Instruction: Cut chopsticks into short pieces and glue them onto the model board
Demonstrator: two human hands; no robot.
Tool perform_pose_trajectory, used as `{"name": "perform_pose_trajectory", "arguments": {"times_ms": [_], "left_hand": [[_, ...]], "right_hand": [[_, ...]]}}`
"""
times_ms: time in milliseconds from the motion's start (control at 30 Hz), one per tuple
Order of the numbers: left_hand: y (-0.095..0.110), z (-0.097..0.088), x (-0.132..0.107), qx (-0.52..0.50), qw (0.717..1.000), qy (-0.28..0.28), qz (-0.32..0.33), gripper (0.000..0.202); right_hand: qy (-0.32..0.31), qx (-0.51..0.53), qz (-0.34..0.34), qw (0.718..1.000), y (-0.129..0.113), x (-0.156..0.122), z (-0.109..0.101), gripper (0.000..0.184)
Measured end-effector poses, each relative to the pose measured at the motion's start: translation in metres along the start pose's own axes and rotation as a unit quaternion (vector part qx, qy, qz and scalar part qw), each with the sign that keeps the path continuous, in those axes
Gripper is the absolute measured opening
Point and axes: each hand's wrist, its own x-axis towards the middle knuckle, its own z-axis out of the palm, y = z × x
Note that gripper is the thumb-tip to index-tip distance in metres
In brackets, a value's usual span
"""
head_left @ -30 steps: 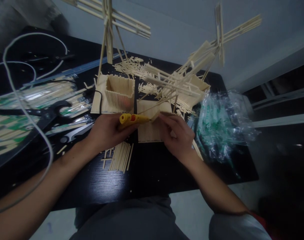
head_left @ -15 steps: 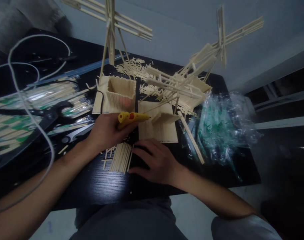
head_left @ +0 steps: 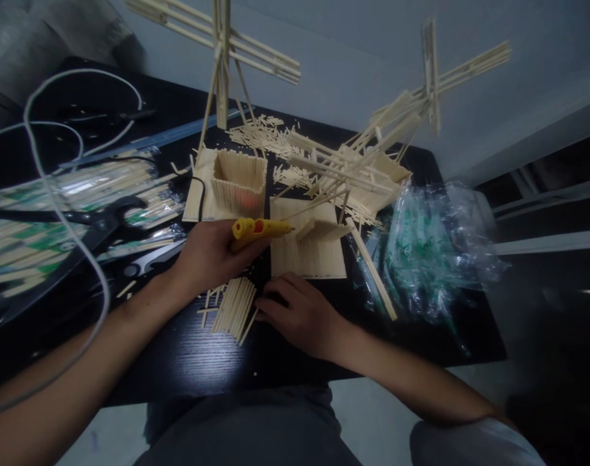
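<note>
My left hand is wrapped round a yellow glue gun, its thin tip pointing right over a flat wooden stick panel. A short upright wall of sticks stands on that panel. Below, on the dark table, lies a row of cut wooden sticks. My right hand is closed, thumb and fingertips pinching the end of one stick that slants away from the row's right side. The fingertips partly hide that end.
A stick box on a base stands behind my left hand. Windmill-like stick frames rise at the back. Pliers, a white cable and packed sticks lie left. Plastic wrapping covers the right side; loose stick pieces lie behind.
My right hand's fingers have drawn together on one stick, which now tilts away from the row. My left hand keeps holding the glue gun. The view has shifted slightly.
</note>
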Motion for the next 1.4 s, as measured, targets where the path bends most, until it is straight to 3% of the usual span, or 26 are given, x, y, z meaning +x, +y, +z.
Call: {"name": "perform_pose_trajectory", "arguments": {"times_ms": [200, 300, 400, 467, 533, 600, 933, 1400], "left_hand": [[0.0, 0.0, -0.001, 0.007, 1.0, -0.01, -0.006, 0.042], [0.0, 0.001, -0.001, 0.011, 1.0, -0.008, -0.014, 0.043], [0.0, 0.001, -0.002, 0.005, 1.0, -0.001, -0.01, 0.042], [0.001, 0.0, -0.002, 0.002, 1.0, -0.002, -0.004, 0.04], [0.002, 0.0, -0.002, 0.004, 1.0, -0.003, 0.001, 0.04], [0.002, 0.0, -0.002, 0.009, 1.0, -0.005, 0.003, 0.041], [0.004, 0.0, -0.003, 0.006, 1.0, -0.015, 0.007, 0.04], [0.001, 0.004, -0.005, 0.013, 1.0, -0.024, -0.002, 0.043]], "right_hand": [[-0.067, -0.011, -0.046, 0.997, 0.002, 0.002, -0.007, 0.019], [-0.068, 0.03, -0.035, 0.997, 0.006, 0.002, -0.013, 0.02], [0.011, 0.087, 0.043, 0.995, 0.018, 0.001, -0.028, 0.021], [0.1, 0.039, 0.099, 0.989, 0.028, 0.001, -0.043, 0.014], [0.185, -0.008, 0.114, 0.976, 0.037, 0.0, -0.054, 0.012], [0.221, -0.028, 0.112, 0.968, 0.043, -0.001, -0.06, 0.015], [0.212, -0.033, 0.101, 0.971, 0.052, -0.001, -0.043, 0.01], [0.211, -0.04, 0.091, 0.972, 0.056, 0.001, -0.038, 0.009]]}}
